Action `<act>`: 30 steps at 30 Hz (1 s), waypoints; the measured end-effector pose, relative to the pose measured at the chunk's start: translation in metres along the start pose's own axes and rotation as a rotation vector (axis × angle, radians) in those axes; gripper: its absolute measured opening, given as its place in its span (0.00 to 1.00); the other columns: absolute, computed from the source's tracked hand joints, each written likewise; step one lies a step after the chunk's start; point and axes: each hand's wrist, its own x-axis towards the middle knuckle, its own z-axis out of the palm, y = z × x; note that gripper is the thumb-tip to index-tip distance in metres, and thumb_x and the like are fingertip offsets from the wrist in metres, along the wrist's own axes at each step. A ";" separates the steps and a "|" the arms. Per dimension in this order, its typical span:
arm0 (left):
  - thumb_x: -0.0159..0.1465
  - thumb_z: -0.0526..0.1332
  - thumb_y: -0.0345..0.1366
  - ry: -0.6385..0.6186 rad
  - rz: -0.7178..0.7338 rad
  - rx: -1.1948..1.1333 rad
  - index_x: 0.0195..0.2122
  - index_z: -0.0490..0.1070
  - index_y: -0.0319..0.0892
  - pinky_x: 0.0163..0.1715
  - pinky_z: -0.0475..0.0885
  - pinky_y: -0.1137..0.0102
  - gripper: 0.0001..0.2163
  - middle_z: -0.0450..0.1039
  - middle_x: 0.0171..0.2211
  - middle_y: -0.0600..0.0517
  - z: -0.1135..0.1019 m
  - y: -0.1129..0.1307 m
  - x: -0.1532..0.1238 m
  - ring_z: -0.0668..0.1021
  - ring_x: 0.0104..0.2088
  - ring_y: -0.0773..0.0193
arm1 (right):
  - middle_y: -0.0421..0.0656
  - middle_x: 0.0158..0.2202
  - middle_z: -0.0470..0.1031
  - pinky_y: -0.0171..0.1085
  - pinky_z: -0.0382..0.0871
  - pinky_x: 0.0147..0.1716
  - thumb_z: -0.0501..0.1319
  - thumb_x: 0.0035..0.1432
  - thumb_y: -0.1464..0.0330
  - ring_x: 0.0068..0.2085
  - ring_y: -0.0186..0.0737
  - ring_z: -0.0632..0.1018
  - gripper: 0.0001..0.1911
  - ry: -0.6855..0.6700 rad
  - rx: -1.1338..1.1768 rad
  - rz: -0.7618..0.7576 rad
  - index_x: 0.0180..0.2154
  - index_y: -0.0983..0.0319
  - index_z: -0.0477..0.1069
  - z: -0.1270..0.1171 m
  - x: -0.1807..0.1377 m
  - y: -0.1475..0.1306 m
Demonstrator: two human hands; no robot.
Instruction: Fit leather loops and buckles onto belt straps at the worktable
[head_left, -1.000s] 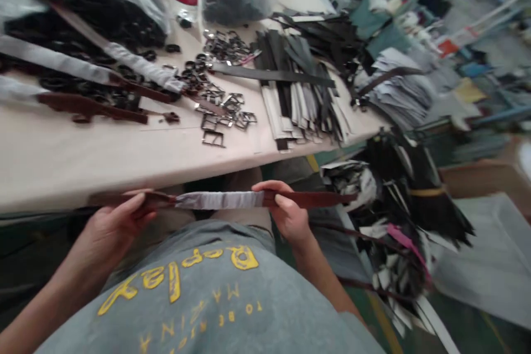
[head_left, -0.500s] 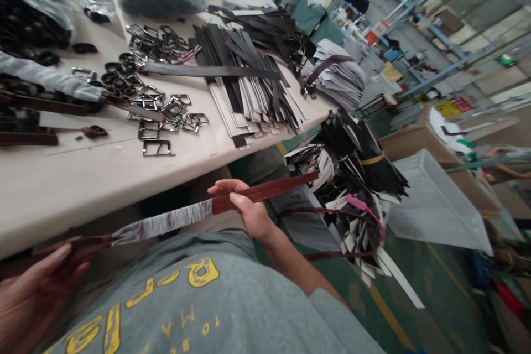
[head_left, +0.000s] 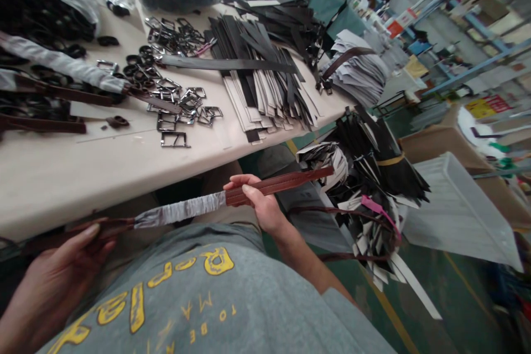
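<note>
One brown strap (head_left: 286, 182) is held beside the near edge of the table (head_left: 95, 166), pinched at left by the left hand (head_left: 62, 268) and at right by the right hand (head_left: 261, 207), both closed, and an end could be dropped if either pinch loosened.

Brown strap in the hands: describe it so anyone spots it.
Start at the pale table, then drop past its near edge to the grey shirt. Just above the shirt, the brown strap runs from left hand to right hand, whitish wrapping between. Unlike the other brown straps on the table, it's held in both hands.
</note>
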 end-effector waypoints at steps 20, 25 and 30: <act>0.52 0.73 0.32 -0.361 0.106 -0.111 0.37 0.80 0.39 0.31 0.78 0.77 0.10 0.83 0.34 0.50 0.035 -0.005 -0.007 0.81 0.34 0.65 | 0.34 0.32 0.80 0.41 0.77 0.42 0.64 0.62 0.55 0.34 0.34 0.80 0.11 0.401 0.132 -0.505 0.36 0.54 0.74 -0.012 0.016 -0.075; 0.56 0.71 0.43 -0.605 0.239 0.216 0.35 0.80 0.38 0.33 0.76 0.71 0.13 0.81 0.32 0.44 0.050 -0.004 -0.003 0.81 0.33 0.60 | 0.31 0.17 0.67 0.34 0.66 0.23 0.64 0.60 0.54 0.16 0.26 0.68 0.13 0.188 -0.056 -0.842 0.30 0.53 0.78 -0.034 0.003 -0.172; 0.52 0.71 0.38 -0.772 0.381 0.066 0.53 0.74 0.43 0.33 0.75 0.68 0.26 0.80 0.37 0.47 0.062 0.017 -0.022 0.80 0.32 0.61 | 0.40 0.20 0.72 0.33 0.63 0.17 0.56 0.66 0.50 0.18 0.32 0.71 0.25 -0.466 -0.730 -0.226 0.26 0.60 0.73 -0.006 0.007 -0.140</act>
